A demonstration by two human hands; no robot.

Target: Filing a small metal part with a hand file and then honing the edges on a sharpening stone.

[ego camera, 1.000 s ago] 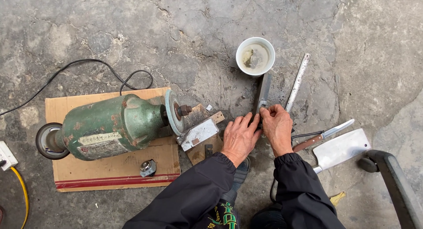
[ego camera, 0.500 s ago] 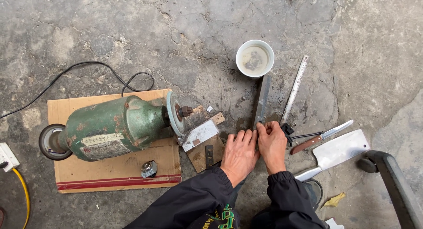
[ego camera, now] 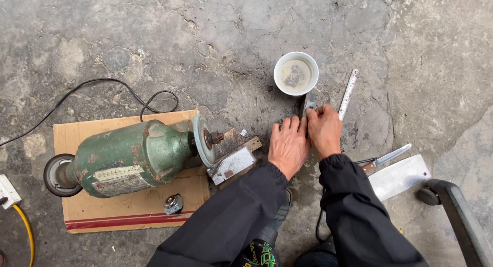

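pressing flat, left hand (ego camera: 288, 145) and right hand (ego camera: 324, 129) pin a stiff, thin, likely sharp blade (ego camera: 308, 101) just below the white cup (ego camera: 296, 73); best held by spine.

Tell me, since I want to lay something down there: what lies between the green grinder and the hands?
In the head view, a small grey metal block on a wooden strip lies between the green grinder and the left hand; otherwise bare concrete.

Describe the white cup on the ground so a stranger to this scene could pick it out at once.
Start at the big green motor lying on the cardboard sheet, then look right and further away across the cracked concrete. The white cup stands there, just beyond both hands. It is the only round thing on that side, holding cloudy liquid, while its neighbours are long, flat metal blades.
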